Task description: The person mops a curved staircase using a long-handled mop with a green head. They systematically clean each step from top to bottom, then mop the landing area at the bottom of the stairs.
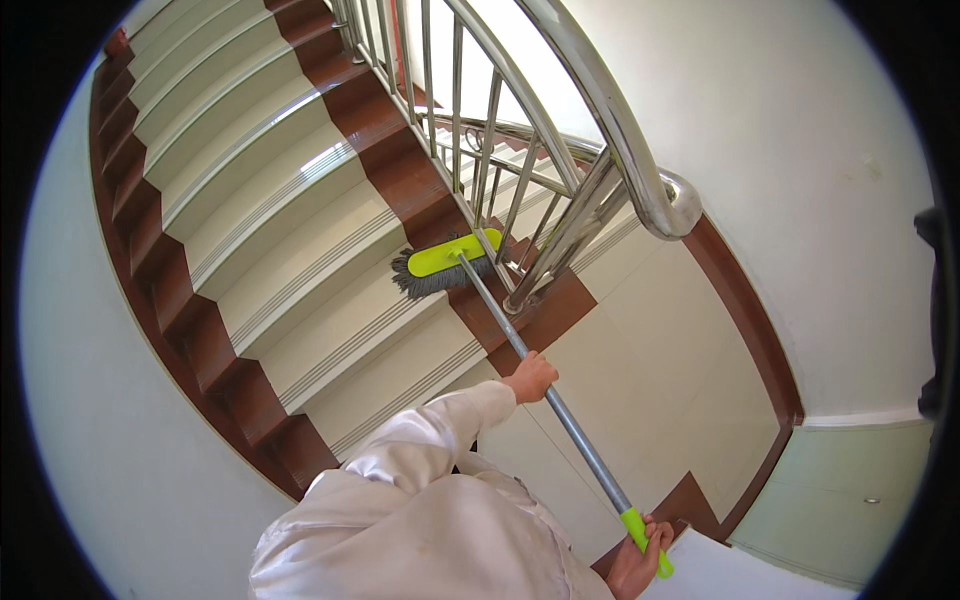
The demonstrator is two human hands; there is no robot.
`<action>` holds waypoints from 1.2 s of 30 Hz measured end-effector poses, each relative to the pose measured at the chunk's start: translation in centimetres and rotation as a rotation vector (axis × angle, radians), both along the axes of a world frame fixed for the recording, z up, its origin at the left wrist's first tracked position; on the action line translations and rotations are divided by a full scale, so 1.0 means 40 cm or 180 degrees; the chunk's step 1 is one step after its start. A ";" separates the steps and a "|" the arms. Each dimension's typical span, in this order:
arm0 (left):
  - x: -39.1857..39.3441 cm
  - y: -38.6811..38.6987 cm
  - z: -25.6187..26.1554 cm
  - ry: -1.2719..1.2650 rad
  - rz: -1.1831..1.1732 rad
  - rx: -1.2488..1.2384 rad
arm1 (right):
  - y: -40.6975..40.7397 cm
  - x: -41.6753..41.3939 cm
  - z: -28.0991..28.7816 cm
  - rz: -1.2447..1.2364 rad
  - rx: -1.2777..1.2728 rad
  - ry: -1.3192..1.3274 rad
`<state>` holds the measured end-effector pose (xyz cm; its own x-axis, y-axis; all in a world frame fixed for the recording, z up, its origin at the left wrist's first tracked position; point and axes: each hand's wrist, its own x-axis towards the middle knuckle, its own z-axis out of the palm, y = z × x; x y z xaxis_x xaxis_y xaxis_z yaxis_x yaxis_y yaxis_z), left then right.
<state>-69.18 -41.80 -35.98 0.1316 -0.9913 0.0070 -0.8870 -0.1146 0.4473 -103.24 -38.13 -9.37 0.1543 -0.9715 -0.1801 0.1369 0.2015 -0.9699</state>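
Observation:
My left hand (pixel 532 377) is wrapped around the middle of the grey metal pole (pixel 581 439) of a long-handled broom. Down at the lower right, my right hand (pixel 637 559) grips the pole's lime-green end sleeve (pixel 635 529). The far end carries a lime-green broom head (pixel 450 255) with a grey fringe of bristles (pixel 431 283). This head lies across a low step of the staircase (pixel 352 307), its right end at the foot of the railing, over the brown tile border. The bristles' underside is hidden.
A stainless steel railing (pixel 577 225) with a curved handrail (pixel 600 97) rises along the stairs' right side. Brown stepped skirting (pixel 217 352) follows the left wall (pixel 90 337). To the right are the tiled landing (pixel 675 360) and a white wall (pixel 757 187). Another flight shows behind the railing.

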 end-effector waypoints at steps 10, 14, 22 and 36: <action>0.073 -0.038 -0.012 -0.0156 -0.0139 0.0460 | -0.038 0.056 -0.020 0.0016 0.0138 -0.0519; 0.159 -0.061 -0.024 -0.0092 0.0258 -0.0172 | -0.090 0.133 -0.043 0.0241 0.0036 -0.0384; 0.040 0.117 0.002 0.0337 0.0348 -0.0115 | -0.115 -0.024 -0.039 0.0547 -0.0001 -0.0349; 0.080 0.041 0.076 0.0982 0.0860 -0.1352 | -0.131 0.147 0.166 0.0757 -0.1296 -0.0347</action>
